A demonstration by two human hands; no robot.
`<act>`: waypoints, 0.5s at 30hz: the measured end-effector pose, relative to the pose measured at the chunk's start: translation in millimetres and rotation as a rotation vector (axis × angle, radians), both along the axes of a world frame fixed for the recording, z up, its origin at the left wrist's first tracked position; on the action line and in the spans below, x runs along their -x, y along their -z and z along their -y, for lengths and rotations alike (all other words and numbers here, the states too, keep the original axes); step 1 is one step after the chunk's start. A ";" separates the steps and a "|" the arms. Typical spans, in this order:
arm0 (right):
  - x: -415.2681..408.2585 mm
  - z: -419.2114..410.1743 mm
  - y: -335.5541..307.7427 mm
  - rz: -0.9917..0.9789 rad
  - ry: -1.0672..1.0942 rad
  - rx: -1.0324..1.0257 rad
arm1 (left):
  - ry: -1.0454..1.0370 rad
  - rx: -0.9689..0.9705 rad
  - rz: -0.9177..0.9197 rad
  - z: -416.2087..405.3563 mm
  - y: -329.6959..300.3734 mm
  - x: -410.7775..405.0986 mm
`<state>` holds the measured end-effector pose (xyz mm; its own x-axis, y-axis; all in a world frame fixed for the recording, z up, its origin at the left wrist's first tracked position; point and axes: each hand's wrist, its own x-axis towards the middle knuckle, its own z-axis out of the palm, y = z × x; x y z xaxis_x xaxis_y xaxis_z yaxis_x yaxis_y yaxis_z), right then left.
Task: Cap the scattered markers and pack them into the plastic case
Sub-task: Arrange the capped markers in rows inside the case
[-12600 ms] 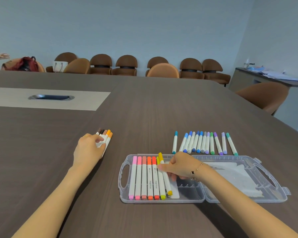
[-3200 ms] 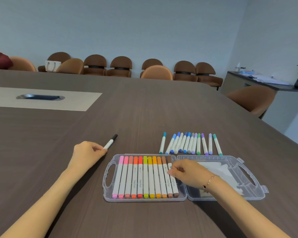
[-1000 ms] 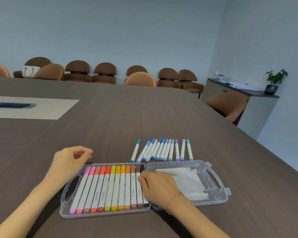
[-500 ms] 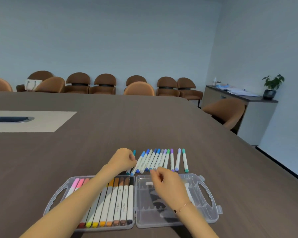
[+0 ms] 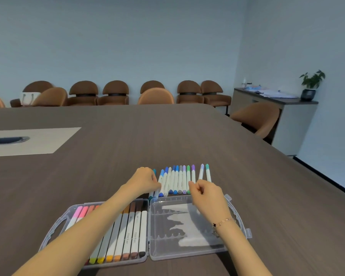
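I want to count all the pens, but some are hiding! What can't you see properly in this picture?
- Head view: the left forearm covers the middle of the markers in the case, so they can't be counted.
- The left hand hides most of the teal marker; its grip on anything is unclear.
- The right hand covers the near ends of the two right markers.
- The print on the marker barrels is too small to read.

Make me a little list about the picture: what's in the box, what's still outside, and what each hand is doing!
box: clear plastic case lying open on the table
left half: warm-coloured markers, pink through brown to black
right half: no markers
outside: row of blue, purple and green markers beyond the case
left hand: fingers at the row's left end
right hand: fingers curled at the row's right part; grip unclear
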<state>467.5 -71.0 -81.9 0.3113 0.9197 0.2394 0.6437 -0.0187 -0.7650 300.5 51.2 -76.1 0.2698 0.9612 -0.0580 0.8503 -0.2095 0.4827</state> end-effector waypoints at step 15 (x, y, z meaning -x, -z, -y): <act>-21.3 -6.3 3.2 0.129 0.129 0.089 | -0.029 0.060 0.116 -5.2 -2.4 1.7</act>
